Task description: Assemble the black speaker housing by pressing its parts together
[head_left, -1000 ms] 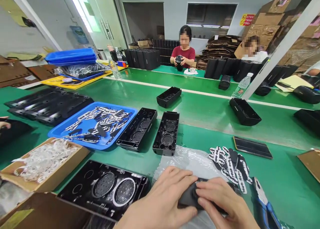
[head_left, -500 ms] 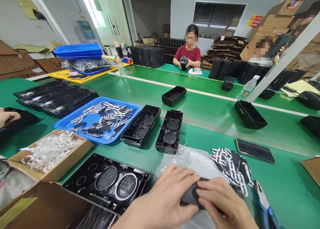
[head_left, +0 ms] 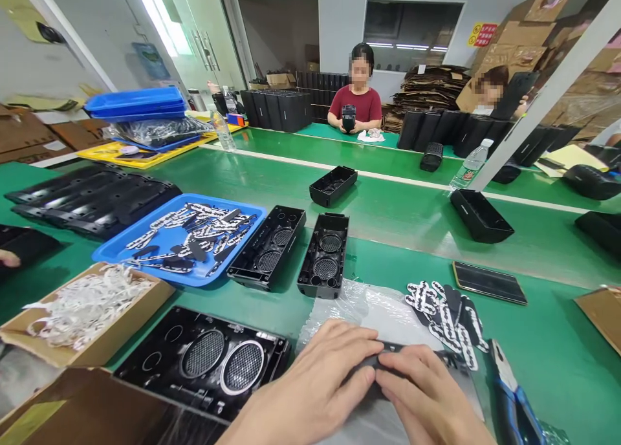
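Note:
Both hands press on a black plastic part point(head_left: 394, 347), mostly covered by fingers, so its full shape is hidden. My left hand point(head_left: 327, 374) lies over its left side with the fingers bent onto it. From the right, my right hand point(head_left: 420, 387) curls its fingertips against the same part, close to the left thumb. Beneath them is a clear plastic bag point(head_left: 373, 303) on the green table. A heap of black strips with white-patterned backing point(head_left: 446, 315) lies just beyond my right hand, and blue-handled pliers point(head_left: 509, 387) rest to its right.
Black speaker housings point(head_left: 208, 361) lie left of my hands and further ahead. A blue tray point(head_left: 233, 238) holds more strips; a cardboard box point(head_left: 140, 309) holds white rings. A phone point(head_left: 490, 282) lies at right. Co-workers sit opposite, and another person's hand point(head_left: 10, 259) shows at far left.
The black part between my hands has turned or shifted, its round raised spot now out of sight. My fingertips sit closer together. The whole view has swung slightly.

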A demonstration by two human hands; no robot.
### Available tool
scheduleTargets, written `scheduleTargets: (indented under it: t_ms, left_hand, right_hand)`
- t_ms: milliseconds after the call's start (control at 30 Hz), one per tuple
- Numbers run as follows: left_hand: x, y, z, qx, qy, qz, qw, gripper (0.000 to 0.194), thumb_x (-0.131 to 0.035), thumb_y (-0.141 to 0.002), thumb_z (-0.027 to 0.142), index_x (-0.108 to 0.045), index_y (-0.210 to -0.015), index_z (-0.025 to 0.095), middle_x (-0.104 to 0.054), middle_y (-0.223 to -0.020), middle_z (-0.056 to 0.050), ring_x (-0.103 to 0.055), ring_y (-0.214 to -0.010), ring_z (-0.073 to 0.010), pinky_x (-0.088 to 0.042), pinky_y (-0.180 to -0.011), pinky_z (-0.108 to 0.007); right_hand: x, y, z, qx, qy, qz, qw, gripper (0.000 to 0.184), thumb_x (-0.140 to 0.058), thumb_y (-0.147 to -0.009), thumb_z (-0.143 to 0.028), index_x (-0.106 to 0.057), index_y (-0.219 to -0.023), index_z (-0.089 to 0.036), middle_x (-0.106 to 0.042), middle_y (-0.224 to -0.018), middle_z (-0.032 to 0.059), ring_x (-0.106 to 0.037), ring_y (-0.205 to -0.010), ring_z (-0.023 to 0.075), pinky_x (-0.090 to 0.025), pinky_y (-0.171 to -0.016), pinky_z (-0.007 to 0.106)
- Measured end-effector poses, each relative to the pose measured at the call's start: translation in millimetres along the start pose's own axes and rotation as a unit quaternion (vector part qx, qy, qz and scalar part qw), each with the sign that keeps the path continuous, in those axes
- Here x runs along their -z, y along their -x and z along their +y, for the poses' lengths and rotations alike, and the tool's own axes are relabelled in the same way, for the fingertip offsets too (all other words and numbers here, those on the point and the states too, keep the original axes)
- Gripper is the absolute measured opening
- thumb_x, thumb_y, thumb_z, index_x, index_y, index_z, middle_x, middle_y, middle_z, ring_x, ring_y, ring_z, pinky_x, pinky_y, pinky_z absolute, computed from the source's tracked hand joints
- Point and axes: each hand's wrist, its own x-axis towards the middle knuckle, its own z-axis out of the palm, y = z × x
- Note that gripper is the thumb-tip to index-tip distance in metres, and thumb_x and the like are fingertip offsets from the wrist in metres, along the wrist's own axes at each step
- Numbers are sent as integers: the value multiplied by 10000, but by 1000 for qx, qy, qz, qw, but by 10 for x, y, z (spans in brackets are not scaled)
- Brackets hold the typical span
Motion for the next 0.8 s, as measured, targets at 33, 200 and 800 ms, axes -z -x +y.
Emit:
scheduleTargets:
  t_ms: [33, 200, 800]
  left_hand:
    - [-17, 2, -5, 2, -1, -4, 1000, 392, -535, -1072, 265, -548, -1463, 288, -607, -1507, 11, -495, -1444, -179, -316, -1298, -392]
    - [-21, -14, 18, 21, 17, -15, 1000, 392, -551, -1052, 224, -551, -1432, 320, -604, -1480, 35, -484, -1423, -170, -293, -1293, -382]
    - [-99, -114, 49, 84, 69, 21, 994, 434, -580, -884, 79, -585, -1218, 356, -637, -1354, 88, -531, -1289, -197, -405, -1142, -391]
  right_hand:
    - [-1, -1, -2, -1, -5, -2, 1000, 250, -519, -1004, -37, -699, -1143, -140, -740, -1043, 145, -643, -877, 239, -650, -745, 379]
    - [-40, 61, -10, -11, -25, -5, 1000, 241, -516, -1020, -44, -691, -1155, -138, -720, -1081, 142, -615, -947, 237, -641, -797, 363]
    - [105, 174, -39, -101, -6, 45, 994, 224, -558, -1012, -90, -689, -1174, -172, -715, -1146, 118, -678, -1069, 222, -619, -904, 325]
